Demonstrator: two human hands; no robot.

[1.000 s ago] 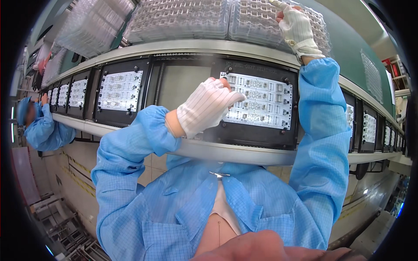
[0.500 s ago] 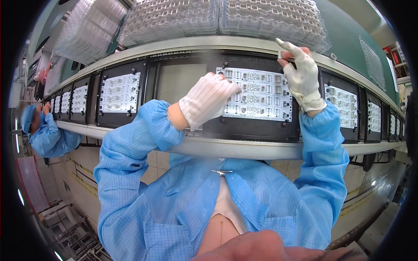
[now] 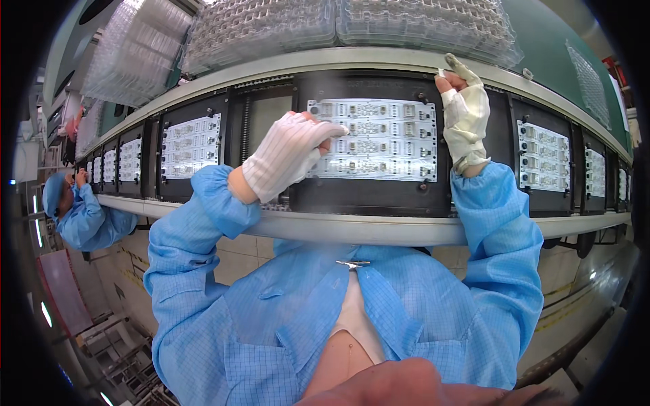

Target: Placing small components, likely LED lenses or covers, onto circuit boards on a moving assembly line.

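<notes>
At the bottom of the frame a blue smock (image 3: 298, 318) fills the view, its open collar in the lower middle and both sleeves rising toward the centre. Just beyond it a pale metal rail (image 3: 352, 229) runs across the middle of the picture, the front edge of the surface that carries a row of black trays.

The left hand (image 3: 290, 154), in a white striped glove, lies left of centre with its fingers curled loosely and its fingertips (image 3: 333, 130) touching the left edge of the white circuit board (image 3: 372, 140). It grips nothing that can be seen. That board sits flat in the black tray (image 3: 369, 193) at the centre of the frame, between the two hands.

The right hand (image 3: 464, 116), also gloved with bare fingertips, stands upright at the board's upper right corner, right of centre. Its thumb and forefinger are pinched together near the tray's top edge; whether anything small is held between them cannot be told.

More trays with white boards line up to the left (image 3: 191, 145) and right (image 3: 543, 154). Above them, along the top of the frame, stacks of clear plastic trays (image 3: 284, 27) rest on a shelf, with a green panel (image 3: 548, 40) at the upper right.

At the far left edge another person in a blue smock (image 3: 84, 216) and cap works at the same line.
</notes>
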